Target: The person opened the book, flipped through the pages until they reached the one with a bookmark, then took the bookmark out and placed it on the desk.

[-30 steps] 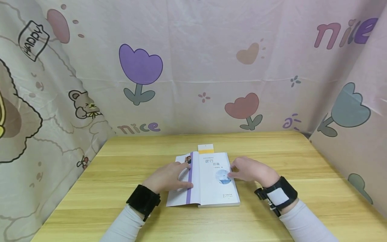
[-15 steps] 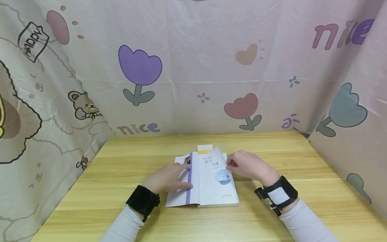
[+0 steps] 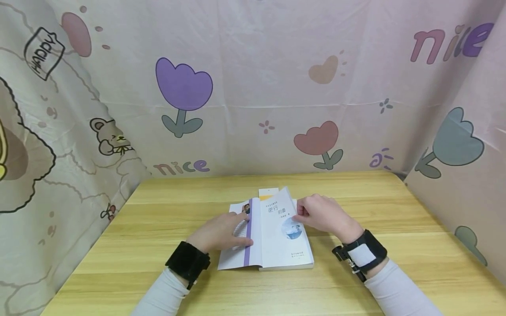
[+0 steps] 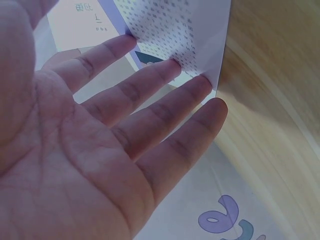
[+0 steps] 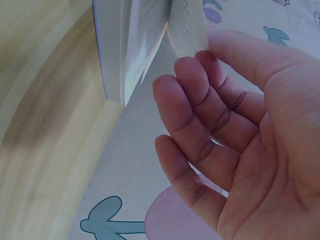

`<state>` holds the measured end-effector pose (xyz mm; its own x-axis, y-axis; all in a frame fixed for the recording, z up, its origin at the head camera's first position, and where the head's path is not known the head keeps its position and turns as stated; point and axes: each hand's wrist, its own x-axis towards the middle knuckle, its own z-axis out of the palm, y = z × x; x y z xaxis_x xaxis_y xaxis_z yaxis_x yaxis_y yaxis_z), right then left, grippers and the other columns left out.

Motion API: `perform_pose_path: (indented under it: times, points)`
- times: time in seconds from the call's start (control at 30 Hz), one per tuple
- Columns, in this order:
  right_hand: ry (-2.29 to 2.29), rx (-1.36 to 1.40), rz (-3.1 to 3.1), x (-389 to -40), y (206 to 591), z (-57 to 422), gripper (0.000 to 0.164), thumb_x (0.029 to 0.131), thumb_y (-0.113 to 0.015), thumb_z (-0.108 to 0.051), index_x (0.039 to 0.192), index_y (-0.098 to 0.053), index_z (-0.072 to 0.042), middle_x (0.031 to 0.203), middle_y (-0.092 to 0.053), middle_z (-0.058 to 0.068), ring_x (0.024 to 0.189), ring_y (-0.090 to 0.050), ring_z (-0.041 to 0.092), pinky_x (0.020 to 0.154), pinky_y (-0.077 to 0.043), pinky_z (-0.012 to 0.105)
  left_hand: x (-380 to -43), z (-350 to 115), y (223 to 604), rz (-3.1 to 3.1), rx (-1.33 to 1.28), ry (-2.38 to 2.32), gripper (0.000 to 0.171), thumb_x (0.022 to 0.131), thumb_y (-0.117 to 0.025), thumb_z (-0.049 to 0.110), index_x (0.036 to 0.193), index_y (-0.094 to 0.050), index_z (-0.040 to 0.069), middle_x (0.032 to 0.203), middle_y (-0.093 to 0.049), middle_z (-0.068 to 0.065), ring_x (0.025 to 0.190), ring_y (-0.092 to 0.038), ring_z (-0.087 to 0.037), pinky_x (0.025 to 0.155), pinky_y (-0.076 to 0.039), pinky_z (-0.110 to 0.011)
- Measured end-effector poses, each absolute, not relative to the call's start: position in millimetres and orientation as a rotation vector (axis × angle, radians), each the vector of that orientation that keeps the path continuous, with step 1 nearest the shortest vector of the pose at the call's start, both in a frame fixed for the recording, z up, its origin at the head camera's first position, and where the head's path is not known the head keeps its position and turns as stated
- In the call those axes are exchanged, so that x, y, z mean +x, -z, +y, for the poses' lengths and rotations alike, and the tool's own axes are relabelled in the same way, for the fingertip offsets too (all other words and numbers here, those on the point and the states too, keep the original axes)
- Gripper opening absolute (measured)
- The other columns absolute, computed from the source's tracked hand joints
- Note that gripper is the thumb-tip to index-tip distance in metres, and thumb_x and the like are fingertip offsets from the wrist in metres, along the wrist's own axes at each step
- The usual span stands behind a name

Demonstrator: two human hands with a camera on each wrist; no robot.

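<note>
A: Where's the book?
B: Paperback with white pages (image 3: 276, 256), lying spread on the pale yellow wood-grain table (image 3: 197, 193), near its middle. The white cover flap with a purple stripe (image 3: 233, 261) is folded out to the left.
A: Left hand?
B: Left hand (image 3: 217, 230) lies over that flap, fingers extended and spread, fingertips touching it; nothing gripped.
A: Right?
B: Right hand (image 3: 322, 213) pinches the right edge of a printed white title page with a blue round picture (image 3: 272, 232), thumb against forefinger. Page's upper corner stands raised off the block; the right wrist view shows small print on paper beside the fingertips.
A: Around it?
B: White-and-yellow card (image 3: 269, 192) just beyond the book's top edge, partly hidden. Pale cloth backdrop with cartoon flowers (image 3: 245, 79) behind. Black strap on each wrist.
</note>
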<state>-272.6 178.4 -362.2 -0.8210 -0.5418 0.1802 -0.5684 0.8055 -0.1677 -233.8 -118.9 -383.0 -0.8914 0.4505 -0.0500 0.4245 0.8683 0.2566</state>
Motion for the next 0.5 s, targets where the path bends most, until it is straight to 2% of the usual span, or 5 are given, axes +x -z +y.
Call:
perform_pose_path:
  times: [0.5]
  points:
    - [-0.299,0.881,-2.902,-276.7,367.4,180.6,0.026,0.086,-0.072,-0.029,0.065,-0.057,-0.024,0.054,-0.045,-0.009,0.049,-0.043,0.006,0.044,-0.032,0.023,-231.2,-115.4,382.1,2.931,0.683,-0.335,0.078,0.082,-0.064,0.059,0.142,-0.049,0.012,0.13,-0.056,-0.009,0.116,-0.053,-0.024,0.094,-0.045,-0.042]
